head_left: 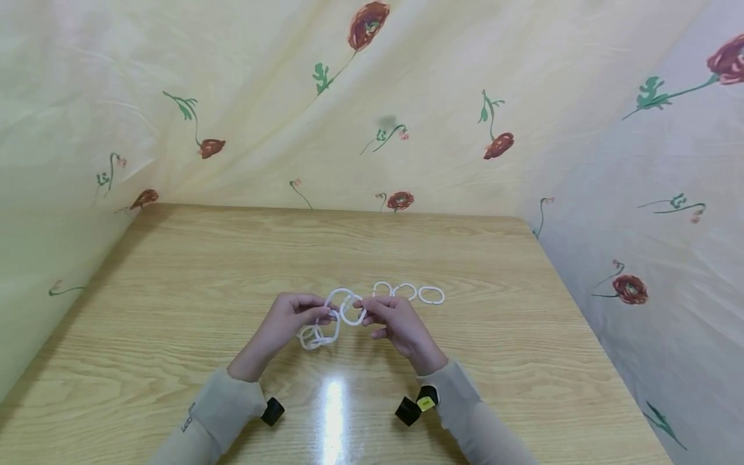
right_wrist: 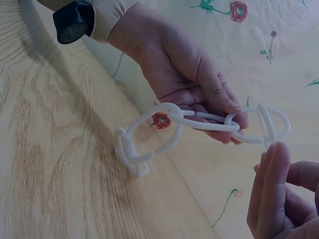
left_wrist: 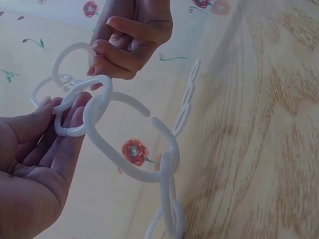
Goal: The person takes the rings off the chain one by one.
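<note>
My left hand (head_left: 293, 316) pinches a white plastic chain link (left_wrist: 73, 131) between thumb and fingers. From it hangs a short chain; a larger-looking link (left_wrist: 109, 152) with a narrow gap in its side comes below, and the last links (right_wrist: 125, 152) bunch near the tabletop. Opposite, my right hand (head_left: 401, 323) pinches another white link (head_left: 351, 324) with its fingertips. That link meets or overlaps one by the left fingers; whether they are hooked together cannot be told. Behind the right hand, several white links (head_left: 431, 303) lie in a row.
The wood-grain table (head_left: 203, 278) stretches out on all sides of the hands. A pale cloth (head_left: 261, 129) with red flowers hangs behind it and at both sides. Small black devices (head_left: 409, 411) are strapped at the cuffs. A bright glare strip (head_left: 334, 420) crosses the near tabletop.
</note>
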The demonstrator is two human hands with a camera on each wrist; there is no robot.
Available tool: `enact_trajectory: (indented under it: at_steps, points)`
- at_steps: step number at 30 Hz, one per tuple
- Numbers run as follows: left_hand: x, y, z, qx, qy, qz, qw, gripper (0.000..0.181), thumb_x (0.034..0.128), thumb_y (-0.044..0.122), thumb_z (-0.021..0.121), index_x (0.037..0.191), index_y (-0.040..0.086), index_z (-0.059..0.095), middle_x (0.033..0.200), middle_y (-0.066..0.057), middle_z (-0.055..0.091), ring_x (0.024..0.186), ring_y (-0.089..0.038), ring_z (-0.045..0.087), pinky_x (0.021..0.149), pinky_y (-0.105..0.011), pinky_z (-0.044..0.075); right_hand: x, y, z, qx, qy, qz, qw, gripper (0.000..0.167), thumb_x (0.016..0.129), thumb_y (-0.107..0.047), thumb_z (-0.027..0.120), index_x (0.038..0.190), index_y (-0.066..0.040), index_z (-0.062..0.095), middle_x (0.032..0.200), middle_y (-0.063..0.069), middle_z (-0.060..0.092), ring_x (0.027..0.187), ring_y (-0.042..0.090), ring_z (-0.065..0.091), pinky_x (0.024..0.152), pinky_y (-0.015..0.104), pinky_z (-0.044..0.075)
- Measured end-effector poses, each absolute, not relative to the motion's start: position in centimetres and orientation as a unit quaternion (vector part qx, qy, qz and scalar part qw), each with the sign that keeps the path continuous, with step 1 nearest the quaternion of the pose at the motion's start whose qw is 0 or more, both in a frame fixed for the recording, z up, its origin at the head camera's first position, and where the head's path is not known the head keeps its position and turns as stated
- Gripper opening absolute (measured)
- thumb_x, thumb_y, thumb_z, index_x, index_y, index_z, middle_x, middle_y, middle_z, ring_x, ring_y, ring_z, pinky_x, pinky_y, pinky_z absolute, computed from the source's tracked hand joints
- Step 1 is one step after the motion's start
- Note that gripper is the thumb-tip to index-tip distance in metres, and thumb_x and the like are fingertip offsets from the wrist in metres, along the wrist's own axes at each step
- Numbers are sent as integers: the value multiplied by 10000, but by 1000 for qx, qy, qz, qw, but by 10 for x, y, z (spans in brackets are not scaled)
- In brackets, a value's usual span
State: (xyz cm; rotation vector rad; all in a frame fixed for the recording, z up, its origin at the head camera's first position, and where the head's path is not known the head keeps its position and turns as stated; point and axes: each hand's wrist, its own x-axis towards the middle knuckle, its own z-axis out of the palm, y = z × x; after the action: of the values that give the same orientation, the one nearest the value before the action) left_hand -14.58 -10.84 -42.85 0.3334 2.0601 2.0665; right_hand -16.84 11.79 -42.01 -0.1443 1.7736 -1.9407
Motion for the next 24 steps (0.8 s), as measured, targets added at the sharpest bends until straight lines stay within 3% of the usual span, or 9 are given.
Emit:
enact_trajectory:
  at_steps: [24]
  points:
    - [-147, -111, -430, 112, 697, 701, 100, 240, 948, -14, 561, 1116, -180, 603, 1124, -343, 641, 862, -47, 703, 830, -285, 590, -171, 121, -422, -50, 675, -693, 247, 413, 990, -162, 541, 1198, 195, 545, 738, -97, 676, 649, 5, 593, 479, 139, 506]
